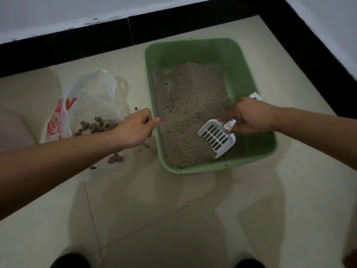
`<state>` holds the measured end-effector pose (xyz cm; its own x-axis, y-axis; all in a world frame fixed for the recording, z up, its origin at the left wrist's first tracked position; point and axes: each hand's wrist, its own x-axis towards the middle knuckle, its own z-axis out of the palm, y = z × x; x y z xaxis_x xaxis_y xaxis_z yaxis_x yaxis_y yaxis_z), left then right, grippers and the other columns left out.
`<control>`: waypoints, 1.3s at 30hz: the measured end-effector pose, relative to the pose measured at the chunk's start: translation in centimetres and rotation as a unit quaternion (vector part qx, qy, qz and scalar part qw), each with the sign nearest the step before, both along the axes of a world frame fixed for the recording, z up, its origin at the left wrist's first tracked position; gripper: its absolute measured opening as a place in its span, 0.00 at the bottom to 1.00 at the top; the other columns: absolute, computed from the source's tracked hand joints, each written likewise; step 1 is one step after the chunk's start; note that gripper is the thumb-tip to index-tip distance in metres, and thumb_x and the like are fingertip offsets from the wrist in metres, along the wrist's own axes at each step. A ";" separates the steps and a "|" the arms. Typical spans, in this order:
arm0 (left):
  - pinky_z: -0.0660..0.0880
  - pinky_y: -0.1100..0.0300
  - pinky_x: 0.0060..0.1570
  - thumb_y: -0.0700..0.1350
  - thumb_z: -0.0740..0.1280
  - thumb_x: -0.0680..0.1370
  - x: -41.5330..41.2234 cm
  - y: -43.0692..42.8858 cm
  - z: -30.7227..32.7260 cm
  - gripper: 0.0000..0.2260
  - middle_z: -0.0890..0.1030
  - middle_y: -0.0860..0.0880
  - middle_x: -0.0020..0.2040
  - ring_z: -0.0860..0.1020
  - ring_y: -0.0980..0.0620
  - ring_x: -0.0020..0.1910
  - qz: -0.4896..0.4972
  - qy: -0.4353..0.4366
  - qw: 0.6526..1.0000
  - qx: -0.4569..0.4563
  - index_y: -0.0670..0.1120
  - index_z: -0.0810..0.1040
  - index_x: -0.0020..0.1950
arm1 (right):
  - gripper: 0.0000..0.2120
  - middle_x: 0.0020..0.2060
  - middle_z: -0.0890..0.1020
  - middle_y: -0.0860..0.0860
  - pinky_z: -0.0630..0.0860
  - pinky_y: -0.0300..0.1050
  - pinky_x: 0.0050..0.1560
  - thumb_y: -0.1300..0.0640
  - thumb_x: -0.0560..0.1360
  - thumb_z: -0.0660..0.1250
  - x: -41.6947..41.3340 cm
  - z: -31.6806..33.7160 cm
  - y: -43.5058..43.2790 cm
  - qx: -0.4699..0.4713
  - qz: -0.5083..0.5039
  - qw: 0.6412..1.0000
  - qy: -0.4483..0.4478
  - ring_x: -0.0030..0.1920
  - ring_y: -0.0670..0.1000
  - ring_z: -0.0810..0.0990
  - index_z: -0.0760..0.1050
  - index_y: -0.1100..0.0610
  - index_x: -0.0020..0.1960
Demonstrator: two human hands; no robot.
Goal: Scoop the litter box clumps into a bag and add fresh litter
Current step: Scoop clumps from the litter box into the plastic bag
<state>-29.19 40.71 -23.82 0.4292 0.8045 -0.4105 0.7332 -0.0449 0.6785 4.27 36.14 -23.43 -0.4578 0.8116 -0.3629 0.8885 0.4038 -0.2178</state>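
Down on the cream tiled floor sits the green rectangular plastic litter box, tucked near the black skirting strip in the corner, and both hands are on the job. The left hand clamps the box's left rim, thumb hooked over the edge, fingers curled round the outside. The right hand grips the handle of the white slotted plastic scoop, index finger stretched along it, the other fingers wrapped tight. The scoop's front edge is buried in the grey granular litter at the near right of the box. Left of the box lies a translucent plastic bag with red print, spread flat, with dark grey clumps heaped on it just beside the left wrist, and a few stray crumbs scattered on the tiles nearer the camera
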 end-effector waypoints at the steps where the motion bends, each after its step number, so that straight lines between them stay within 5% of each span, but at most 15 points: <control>1: 0.67 0.58 0.31 0.51 0.59 0.83 0.0 0.0 0.0 0.14 0.79 0.46 0.35 0.75 0.49 0.33 -0.001 0.002 1.000 0.002 0.44 0.67 0.42 | 0.18 0.38 0.84 0.43 0.81 0.44 0.37 0.47 0.77 0.69 -0.6 -0.6 -0.3 -0.007 -0.019 1.000 0.019 0.31 0.38 0.79 0.80 0.51 0.65; 6: 0.69 0.58 0.33 0.51 0.58 0.84 0.0 0.0 0.0 0.14 0.79 0.45 0.36 0.75 0.49 0.34 -0.001 0.003 1.000 -0.004 0.43 0.68 0.43 | 0.18 0.34 0.85 0.44 0.71 0.35 0.32 0.47 0.73 0.74 -4.3 -3.8 -2.9 -0.018 -0.109 0.983 0.147 0.30 0.41 0.79 0.81 0.49 0.63; 9: 0.69 0.57 0.35 0.51 0.59 0.84 0.0 0.2 -0.2 0.14 0.79 0.46 0.36 0.75 0.49 0.34 0.005 -0.001 1.000 -0.010 0.43 0.67 0.43 | 0.19 0.26 0.78 0.38 0.64 0.28 0.31 0.48 0.73 0.75 -5.6 -4.8 -4.5 -0.034 -0.188 0.963 0.188 0.32 0.34 0.77 0.80 0.48 0.63; 13: 0.70 0.56 0.36 0.50 0.58 0.84 0.0 0.3 -0.1 0.14 0.78 0.44 0.36 0.74 0.48 0.34 0.018 -0.009 1.000 -0.019 0.43 0.66 0.43 | 0.17 0.45 0.86 0.40 0.81 0.46 0.48 0.48 0.72 0.76 -6.1 -4.9 -4.9 -0.084 -0.244 0.932 0.253 0.45 0.37 0.83 0.80 0.40 0.60; 19: 0.69 0.56 0.36 0.50 0.57 0.84 -0.1 0.3 0.1 0.16 0.76 0.45 0.34 0.72 0.49 0.32 0.044 -0.034 0.997 -0.059 0.45 0.65 0.39 | 0.18 0.53 0.85 0.44 0.77 0.50 0.63 0.56 0.73 0.76 -5.8 -3.8 -5.0 -0.157 -0.244 0.888 0.358 0.55 0.44 0.82 0.81 0.51 0.62; 25: 0.69 0.57 0.35 0.51 0.57 0.84 -0.2 0.4 0.1 0.16 0.77 0.45 0.34 0.72 0.50 0.31 0.035 -0.024 0.998 -0.054 0.45 0.65 0.39 | 0.21 0.47 0.87 0.46 0.81 0.53 0.47 0.32 0.69 0.67 -6.0 -4.3 -4.8 -0.078 -0.205 0.948 0.231 0.46 0.48 0.86 0.73 0.29 0.62; 30: 0.68 0.58 0.33 0.51 0.57 0.84 -0.3 0.3 0.3 0.16 0.77 0.45 0.35 0.72 0.51 0.31 0.032 -0.024 0.998 -0.057 0.45 0.66 0.40 | 0.19 0.50 0.85 0.38 0.81 0.47 0.53 0.44 0.72 0.74 -5.8 -4.1 -5.5 -0.090 -0.226 0.929 0.277 0.50 0.40 0.83 0.80 0.42 0.62; 33: 0.69 0.58 0.33 0.51 0.57 0.84 -0.4 0.4 0.2 0.16 0.77 0.45 0.35 0.72 0.51 0.31 0.032 -0.022 0.998 -0.057 0.45 0.65 0.40 | 0.16 0.53 0.85 0.44 0.77 0.46 0.59 0.54 0.74 0.75 -5.2 -3.8 -5.9 -0.175 -0.243 0.889 0.347 0.53 0.41 0.80 0.82 0.51 0.61; 39: 0.67 0.59 0.31 0.51 0.57 0.84 -0.3 0.4 0.1 0.15 0.77 0.45 0.34 0.71 0.51 0.30 0.034 -0.020 0.998 -0.056 0.45 0.66 0.40 | 0.17 0.54 0.85 0.47 0.75 0.46 0.62 0.52 0.72 0.76 -5.7 -3.9 -5.4 -0.209 -0.263 0.868 0.367 0.53 0.41 0.79 0.83 0.53 0.60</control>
